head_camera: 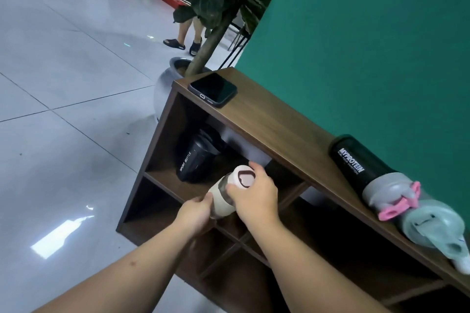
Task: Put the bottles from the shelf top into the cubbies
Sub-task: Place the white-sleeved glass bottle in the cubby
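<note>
- Both bare forearms are reaching in from the bottom edge toward the front of the wooden shelf unit [274, 119].
- Left hand [197, 213] is cupping the lower body of a small cream bottle [230, 192], fingers curled around it.
- Right hand [256, 194] is wrapping over the bottle's upper end, fingers closed beside the pale lid [244, 176] with its dark heart-shaped mark.
- Cream bottle is being held tilted, lid pointing up and away, just in front of the top-left cubby opening [178, 150]; not resting on any board.
- Black bottle marked "SPORT BOTTLE" [197, 160] is sitting inside that same top-left cubby, leaning slightly.
- Black shaker marked "MYPROTEIN" [356, 162] is lying on its side on the shelf top, grey cap with pink tab facing right.
- Pale green bottle [437, 229] is lying just beside it, touching near the caps.
- Dark phone [213, 89] is lying flat at the far left corner of the shelf top, well apart from the bottles.
- Lower cubbies are appearing dark; contents cannot be told.
</note>
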